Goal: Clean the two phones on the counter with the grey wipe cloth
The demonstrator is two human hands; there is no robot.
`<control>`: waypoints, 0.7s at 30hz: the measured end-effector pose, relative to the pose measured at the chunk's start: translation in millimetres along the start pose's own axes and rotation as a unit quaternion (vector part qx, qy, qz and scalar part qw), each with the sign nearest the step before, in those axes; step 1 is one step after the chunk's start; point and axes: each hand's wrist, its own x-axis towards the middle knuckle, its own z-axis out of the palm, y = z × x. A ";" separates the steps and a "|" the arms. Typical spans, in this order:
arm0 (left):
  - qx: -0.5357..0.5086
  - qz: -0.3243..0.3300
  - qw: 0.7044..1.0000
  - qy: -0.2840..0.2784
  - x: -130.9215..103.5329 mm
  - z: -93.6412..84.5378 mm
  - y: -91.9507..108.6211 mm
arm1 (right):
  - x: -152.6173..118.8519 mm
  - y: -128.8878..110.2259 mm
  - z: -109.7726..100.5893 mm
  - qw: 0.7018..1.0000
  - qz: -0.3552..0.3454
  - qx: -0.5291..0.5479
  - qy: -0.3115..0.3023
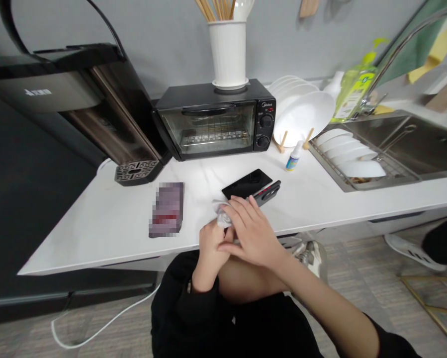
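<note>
Just beyond the counter's front edge, my left hand [211,244] is closed with a crumpled pale grey cloth [222,214] bunched at its fingers. Over it lies my right hand [253,233], fingers stretched forward and touching the cloth, thumb across the left hand. Parts of the left fingers are hidden underneath. Right beyond the fingertips lies a black-screened phone [247,183]. Against its near right side rests a black phone case [271,192] with camera cut-outs. A small white spray bottle [293,159] with a blue and yellow label stands further back to the right.
Left on the counter [107,223] lies a blurred purplish rectangular item [167,209]. Behind stand a drinks dispenser [96,109], a toaster oven [214,124] with a white utensil pot [228,54], and racked plates [305,119]. Bowls [353,151] sit at the sink [413,149].
</note>
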 end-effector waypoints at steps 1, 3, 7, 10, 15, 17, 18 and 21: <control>-0.013 0.007 1.000 -0.001 -0.3 -1.1 1.3 | -1.2 11.8 -3.6 1.000 0.009 -0.009 0.006; -0.044 0.015 0.999 0.002 -1.0 -3.4 5.3 | -3.9 40.7 -12.6 0.997 0.057 -0.039 0.034; -0.062 0.005 0.998 0.001 -1.1 -4.0 9.7 | -6.4 55.7 -15.4 0.985 0.134 -0.070 0.083; -0.054 0.012 0.998 0.000 -0.1 -0.9 5.8 | -4.8 18.5 -1.5 0.995 0.077 -0.031 0.057; -0.044 0.009 0.999 0.000 0.2 -2.6 4.3 | -4.3 10.8 -3.2 1.000 0.023 -0.007 0.013; -0.061 0.009 0.998 -0.003 -0.2 -5.6 8.1 | -7.2 36.8 -13.8 0.997 0.067 -0.029 0.031; -0.065 0.007 0.998 -0.001 -0.4 -6.8 10.1 | -8.7 48.4 -18.4 0.994 0.096 -0.041 0.046; -0.065 0.006 0.998 0.002 -0.3 -6.8 12.3 | -10.3 53.1 -20.4 0.983 0.152 -0.060 0.082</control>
